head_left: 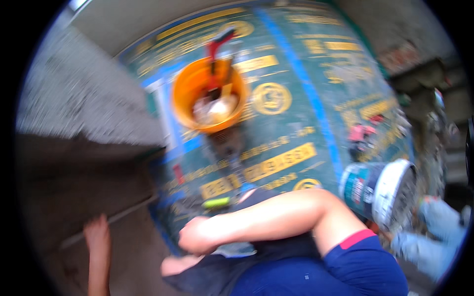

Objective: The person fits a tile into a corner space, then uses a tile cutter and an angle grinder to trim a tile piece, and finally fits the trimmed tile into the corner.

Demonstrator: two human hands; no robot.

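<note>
My right hand (198, 236) is curled closed in front of my body, over my dark-clothed legs. Whatever its fingers hold, if anything, is hidden from view. Just beyond it on the floor sheet lies a lime-green cylindrical thing (216, 203). Off to the lower left, my left hand (97, 231) is at a pale edge (129, 211) that crosses a brown surface; blur hides how its fingers are set. Farther ahead stands an orange bucket (183, 101), apart from both hands. A red-and-black handled tool (214, 48) sticks up from it, above whitish contents (217, 109).
A dark green sheet (323, 170) with yellow print and blue tape covers the floor. A rough grey concrete block (84, 93) rises at left. At right a white-and-teal tub (363, 190) lies tipped, near pink-red items (361, 132) and light-blue denim (437, 232).
</note>
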